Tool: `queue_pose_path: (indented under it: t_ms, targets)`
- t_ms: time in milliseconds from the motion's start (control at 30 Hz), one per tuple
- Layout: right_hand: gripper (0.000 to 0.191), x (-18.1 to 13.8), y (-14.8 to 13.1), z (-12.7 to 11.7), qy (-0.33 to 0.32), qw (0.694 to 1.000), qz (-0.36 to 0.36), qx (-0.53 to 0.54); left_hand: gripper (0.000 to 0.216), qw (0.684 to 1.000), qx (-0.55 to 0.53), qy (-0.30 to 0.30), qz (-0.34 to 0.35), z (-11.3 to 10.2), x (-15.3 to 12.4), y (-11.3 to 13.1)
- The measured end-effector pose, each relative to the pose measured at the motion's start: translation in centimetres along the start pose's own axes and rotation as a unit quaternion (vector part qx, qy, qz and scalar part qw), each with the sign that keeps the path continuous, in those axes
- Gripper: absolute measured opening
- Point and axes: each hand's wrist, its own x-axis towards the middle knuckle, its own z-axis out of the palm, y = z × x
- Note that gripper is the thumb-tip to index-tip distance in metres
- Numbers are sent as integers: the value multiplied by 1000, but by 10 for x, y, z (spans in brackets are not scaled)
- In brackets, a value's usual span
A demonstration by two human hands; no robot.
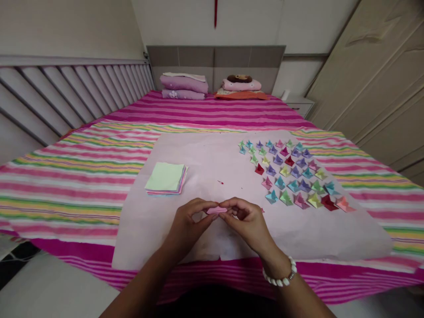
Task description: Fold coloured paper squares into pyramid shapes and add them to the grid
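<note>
Between my two hands is a small folded piece of pink paper (217, 210), held just above the white sheet (205, 154). My left hand (191, 217) pinches its left end between thumb and fingers. At its right end, my right hand (244, 216) pinches it the same way, with a white bead bracelet (281, 281) around that wrist. A stack of square coloured papers (165, 177), pale green on top, lies to the left beyond my hands. Several folded paper boats or similar shapes (285, 198) stand in rows at the right.
A tiny red item (221, 182) lies on the sheet beyond my hands. Striped bedding (82, 176) surrounds the sheet. Folded bedding (183, 84) and a second pile (241, 86) sit by the headboard (215, 62). A slatted rail (76, 97) runs along the left.
</note>
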Motion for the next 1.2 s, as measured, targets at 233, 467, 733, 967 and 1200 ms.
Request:
queue_pose_path:
  t_ms: [233,467,733,967,1200]
  targets:
    - [16,0,-1,0,-21,982,-117,-146,21,995,101,-6,10,4,-1,-7]
    - [20,-2,-5,0,-54,963,-146,-220,20,979,193,-47,33,0,0,-4]
    - [13,-4,-11,-1,-99,961,-143,-217,20,986,153,-64,36,-2,-3,-6]
    - [15,-2,-7,-2,-73,974,-122,-176,23,995,-45,-7,-91,2,-1,-13]
    - [24,-4,-10,-2,-116,976,-79,-167,22,984,-104,-76,-121,1,0,-8]
